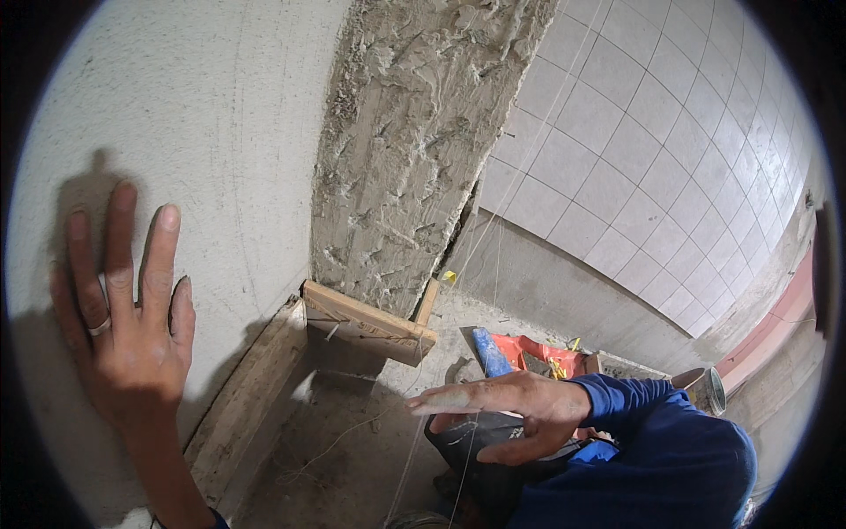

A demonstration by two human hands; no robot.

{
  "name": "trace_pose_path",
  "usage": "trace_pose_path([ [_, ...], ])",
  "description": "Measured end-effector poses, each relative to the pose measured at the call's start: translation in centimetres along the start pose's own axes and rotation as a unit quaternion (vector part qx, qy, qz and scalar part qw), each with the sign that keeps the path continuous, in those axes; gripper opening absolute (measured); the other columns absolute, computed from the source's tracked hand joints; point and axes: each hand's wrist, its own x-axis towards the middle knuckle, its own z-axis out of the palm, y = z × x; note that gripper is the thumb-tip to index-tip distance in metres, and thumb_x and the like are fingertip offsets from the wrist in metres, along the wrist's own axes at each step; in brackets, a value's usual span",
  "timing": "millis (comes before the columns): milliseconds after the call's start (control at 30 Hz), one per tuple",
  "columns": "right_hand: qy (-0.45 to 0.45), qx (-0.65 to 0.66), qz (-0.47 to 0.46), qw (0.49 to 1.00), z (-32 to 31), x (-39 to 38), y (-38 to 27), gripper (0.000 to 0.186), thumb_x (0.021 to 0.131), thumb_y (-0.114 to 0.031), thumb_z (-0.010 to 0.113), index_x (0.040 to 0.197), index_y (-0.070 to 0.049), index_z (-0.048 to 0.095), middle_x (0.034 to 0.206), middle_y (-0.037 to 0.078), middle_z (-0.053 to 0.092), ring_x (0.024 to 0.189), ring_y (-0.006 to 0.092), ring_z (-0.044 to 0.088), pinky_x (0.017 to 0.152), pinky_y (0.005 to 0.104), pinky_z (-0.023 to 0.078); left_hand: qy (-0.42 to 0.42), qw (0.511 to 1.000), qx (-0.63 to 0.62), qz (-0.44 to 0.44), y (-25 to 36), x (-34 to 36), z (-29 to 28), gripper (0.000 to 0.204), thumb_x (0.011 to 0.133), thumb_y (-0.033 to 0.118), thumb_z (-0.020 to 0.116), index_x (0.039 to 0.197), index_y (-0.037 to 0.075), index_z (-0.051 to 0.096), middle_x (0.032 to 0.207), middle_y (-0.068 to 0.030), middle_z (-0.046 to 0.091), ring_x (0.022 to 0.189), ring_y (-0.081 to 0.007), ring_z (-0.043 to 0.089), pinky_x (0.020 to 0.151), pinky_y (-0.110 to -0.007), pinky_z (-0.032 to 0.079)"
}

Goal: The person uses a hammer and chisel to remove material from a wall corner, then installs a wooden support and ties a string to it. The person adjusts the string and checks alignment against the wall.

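My left hand [137, 353] is open, fingers spread and pointing up, against the pale rough wall [238, 132] on the left. A ring sits on one of its fingers. Lower right of centre, my right hand [520, 406] is stretched out to the left with straight fingers and the thumb apart, holding nothing that I can see. Thin strings [414, 458] run down close to its fingertips; whether they touch is unclear. Beneath this hand is a dark container or bag [463, 441], partly hidden. Ahead, a ridged strip of grey mortar [397, 159] rises above a wooden board [366, 322].
White square tiles [634, 150] cover the wall at the right. A worn timber [242, 397] slants along the left wall's base. Red sheeting [529, 348], a blue object [490, 353] and a bucket [705, 390] lie beyond my right arm. A nail [331, 332] sticks out from the board.
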Motion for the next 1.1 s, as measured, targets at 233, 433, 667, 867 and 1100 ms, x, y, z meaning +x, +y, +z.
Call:
trace_pose_path([
  [233,0.007,-0.009,0.016,1.000,0.1,-0.7,0.2,0.093,0.080,-0.002,0.065,0.153,-0.004,0.008,0.147,0.016,0.043,0.108,0.0299,0.060,0.093,0.0387,0.050,0.001,1.000,0.013,0.002,0.0,-0.1,0.3,0.070,0.082,0.047,0.067,0.145,0.036,0.038,0.156,0.0094,0.027,0.146,-0.0187,0.021,0.123,-0.037,0.015],
  [433,-0.004,-0.036,0.027,0.999,-0.1,-0.5,0.4,0.094,0.080,-0.002,0.065,0.153,-0.004,0.006,0.145,0.017,0.045,0.104,0.0314,0.060,0.090,0.0401,0.050,0.004,1.000,0.007,0.000,0.0,-0.1,0.3,0.070,0.082,0.047,0.067,0.145,0.036,0.038,0.156,0.0103,0.028,0.146,-0.0179,0.022,0.123,-0.037,0.014],
  [667,-0.011,-0.032,-0.009,0.999,-0.1,-0.5,0.9,0.086,0.078,-0.002,0.065,0.150,0.002,0.019,0.149,0.019,0.037,0.111,0.0318,0.058,0.096,0.0386,0.047,0.000,1.000,0.022,-0.011,0.1,0.2,0.1,0.070,0.072,0.050,0.074,0.136,0.042,0.049,0.154,0.0125,0.033,0.144,-0.0167,0.026,0.122,-0.037,0.013],
  [867,-0.006,-0.037,-0.035,0.999,-0.5,-1.0,0.7,0.088,0.078,-0.004,0.066,0.152,-0.004,0.019,0.146,0.017,0.041,0.104,0.0336,0.058,0.091,0.0405,0.050,0.016,1.000,0.025,0.002,0.2,0.3,-0.2,0.066,0.075,0.045,0.073,0.136,0.038,0.050,0.154,0.0097,0.034,0.144,-0.0189,0.027,0.121,-0.038,0.018],
  [1100,-0.013,-0.015,-0.008,1.000,-1.1,-6.0,1.8,0.070,0.083,-0.005,0.065,0.146,-0.003,0.035,0.124,0.015,0.061,0.095,0.0292,0.063,0.086,0.0368,0.052,-0.002,0.997,0.079,0.002,0.3,0.3,-0.1,0.069,0.077,0.042,0.072,0.141,0.038,0.046,0.153,0.0098,0.036,0.144,-0.0204,0.028,0.120,-0.041,0.021],
])
